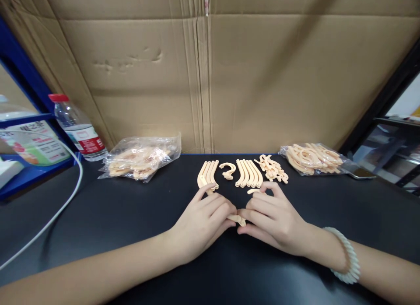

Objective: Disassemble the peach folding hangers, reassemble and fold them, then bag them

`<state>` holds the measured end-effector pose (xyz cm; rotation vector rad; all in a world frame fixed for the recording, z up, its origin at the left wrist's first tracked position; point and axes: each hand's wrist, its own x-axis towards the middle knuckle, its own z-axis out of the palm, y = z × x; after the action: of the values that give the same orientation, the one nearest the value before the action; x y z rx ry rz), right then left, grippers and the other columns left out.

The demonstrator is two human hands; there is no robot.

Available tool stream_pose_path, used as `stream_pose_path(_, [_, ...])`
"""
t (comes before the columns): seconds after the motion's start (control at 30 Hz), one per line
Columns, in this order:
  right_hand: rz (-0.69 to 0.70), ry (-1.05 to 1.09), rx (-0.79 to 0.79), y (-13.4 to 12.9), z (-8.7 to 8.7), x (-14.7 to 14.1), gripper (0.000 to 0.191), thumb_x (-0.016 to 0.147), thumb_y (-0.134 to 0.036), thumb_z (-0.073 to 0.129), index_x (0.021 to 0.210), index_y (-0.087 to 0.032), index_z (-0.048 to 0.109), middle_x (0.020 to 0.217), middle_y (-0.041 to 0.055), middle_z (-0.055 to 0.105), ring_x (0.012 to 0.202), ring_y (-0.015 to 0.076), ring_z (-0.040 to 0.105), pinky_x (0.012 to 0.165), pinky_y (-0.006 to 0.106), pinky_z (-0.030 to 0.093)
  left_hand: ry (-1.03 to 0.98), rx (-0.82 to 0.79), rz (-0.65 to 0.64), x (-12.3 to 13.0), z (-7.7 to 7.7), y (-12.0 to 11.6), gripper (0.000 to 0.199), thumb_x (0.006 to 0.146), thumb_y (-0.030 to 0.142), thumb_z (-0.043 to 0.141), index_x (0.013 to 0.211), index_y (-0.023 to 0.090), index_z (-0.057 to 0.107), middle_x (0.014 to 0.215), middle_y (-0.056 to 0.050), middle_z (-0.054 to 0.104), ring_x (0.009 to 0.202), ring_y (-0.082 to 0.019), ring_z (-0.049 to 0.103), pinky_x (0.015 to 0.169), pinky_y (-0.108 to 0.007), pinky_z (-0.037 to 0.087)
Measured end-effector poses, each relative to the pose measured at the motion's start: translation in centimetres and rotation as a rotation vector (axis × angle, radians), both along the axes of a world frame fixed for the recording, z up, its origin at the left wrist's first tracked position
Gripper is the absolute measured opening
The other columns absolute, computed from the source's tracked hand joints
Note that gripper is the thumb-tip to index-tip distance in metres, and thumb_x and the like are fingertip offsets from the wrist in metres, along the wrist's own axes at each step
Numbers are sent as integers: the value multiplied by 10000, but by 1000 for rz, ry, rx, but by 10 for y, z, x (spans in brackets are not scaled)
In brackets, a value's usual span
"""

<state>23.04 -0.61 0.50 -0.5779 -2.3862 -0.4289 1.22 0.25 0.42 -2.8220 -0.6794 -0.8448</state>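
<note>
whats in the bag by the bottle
The bag holds pale, heaped pieces. Lower ones are covered by those on top, so their count and full shapes can't be told.

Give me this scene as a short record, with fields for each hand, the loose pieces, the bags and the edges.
Left hand: pinching a pale piece
Right hand: fingers on the same piece's end; bracelet on wrist
Loose pieces: left bars, right bars, curved piece between them, jumbled pile right of all
Bags: left bag and right bag, both clear, holding pale pieces
Left edge: bottle, red cap; white cable
Back: cardboard
</note>
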Motion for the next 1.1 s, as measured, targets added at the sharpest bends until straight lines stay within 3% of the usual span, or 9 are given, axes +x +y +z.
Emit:
stream_pose_path(0.23, [29,-25,81,0,0,-3,239,939,-307,540,796,-139,631,620,-5,557,637,134,452,766,351,328,130,-1,-5,0,-2,2,182,894,68,389,812,173,511,770,-12,597,676,-146,526,764,-324,390])
stream_pose_path(0.47, [90,106,-250,1,-7,-4,232,910,-365,584,809,-172,664,631,-17,548,608,115,454,782,339,324,101,30,-27,0,-2,2,204,828,28,394,769,168,531,721,-1,588,629,-131,484,717,-309,367])
stream_pose_path(0.6, [24,250,-478,6,-7,-2,217,860,-389,647,775,-193,688,556,-43,507,547,102,423,668,296,332,100,220,-71,-3,2,1,246,915,64,369,805,177,557,767,-8,652,655,-133,532,737,-324,373])
stream_pose_path(0.67, [-2,316,-508,10,-6,1,209,852,-395,654,793,-201,703,539,-45,480,551,109,426,653,294,340,96,271,-88,-6,5,4,250,950,82,356,830,174,556,772,-9,667,657,-131,549,758,-326,386])
stream_pose_path(0.8, [-4,392,-505,17,-3,6,177,873,-354,631,829,-194,692,615,-11,535,640,141,502,691,314,388,128,186,-54,-19,15,24,274,921,5,324,958,172,538,794,-5,678,711,-124,590,838,-322,412])
stream_pose_path(0.93, [-30,421,-575,20,-5,8,111,877,-296,621,853,-198,668,709,14,599,708,160,540,705,323,420,201,85,72,-41,28,54,312,841,-42,364,1006,165,530,908,-41,666,914,-169,590,1026,-442,333])
stream_pose_path(1.1, [-60,465,-601,21,-8,10,94,874,-299,623,866,-212,658,839,27,645,829,179,567,771,341,437,240,-134,120,-62,33,76,208,860,39,415,924,167,566,962,-83,592,924,-206,547,824,-347,476])
